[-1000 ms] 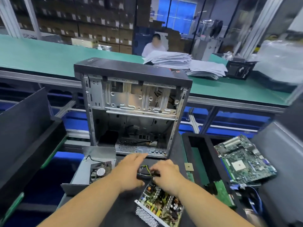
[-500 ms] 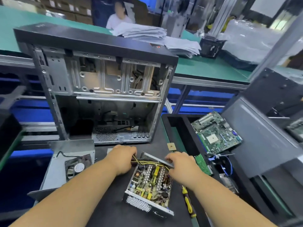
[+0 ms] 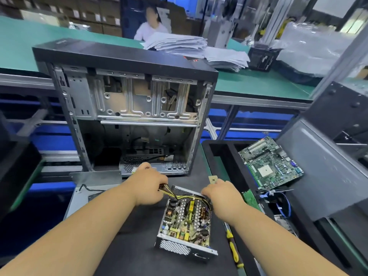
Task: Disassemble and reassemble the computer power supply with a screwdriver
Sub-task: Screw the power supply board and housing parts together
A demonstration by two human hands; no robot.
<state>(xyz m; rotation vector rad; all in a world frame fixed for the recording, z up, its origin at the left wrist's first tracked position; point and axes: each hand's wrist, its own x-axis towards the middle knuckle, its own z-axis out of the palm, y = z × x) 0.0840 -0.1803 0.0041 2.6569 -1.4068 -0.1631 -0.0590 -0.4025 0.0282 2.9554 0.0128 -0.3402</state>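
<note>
One head view only, worn by the person, wide-angle, looking forward and down over both forearms, which enter from the lower corners; the left hand (image 3: 148, 185) and right hand (image 3: 221, 193) sit just below frame centre, close to the lens, at the power supply (image 3: 186, 222); the open case (image 3: 127, 108) fills the middle and upper left, a little farther off; the green bench (image 3: 258, 82) crosses the upper frame; straight edges bow near the borders; there is no second view to share scene with.

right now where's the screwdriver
In the head view the yellow-and-black screwdriver lies on the dark mat, just right of the opened power supply, beneath the right forearm, untouched.
</note>
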